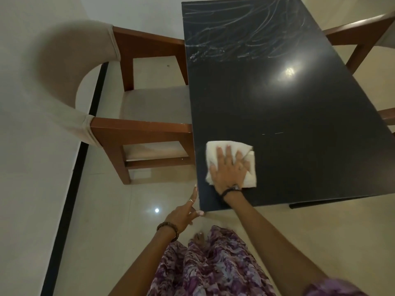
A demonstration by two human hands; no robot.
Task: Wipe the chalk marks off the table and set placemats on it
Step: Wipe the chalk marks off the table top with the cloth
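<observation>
Chalk marks (230, 37), a tangle of pale scribbles, cover the far end of one black rectangular table (299, 116), whose long axis runs away from the person. Near its front left corner, the right hand (229, 168) presses flat on one folded white cloth (228, 148), fingers straight and spread. The left hand (183, 214) touches the table's left edge, fingers extended. Two wooden chairs flank it: left chair (132, 124), right chair (361, 37).
</observation>
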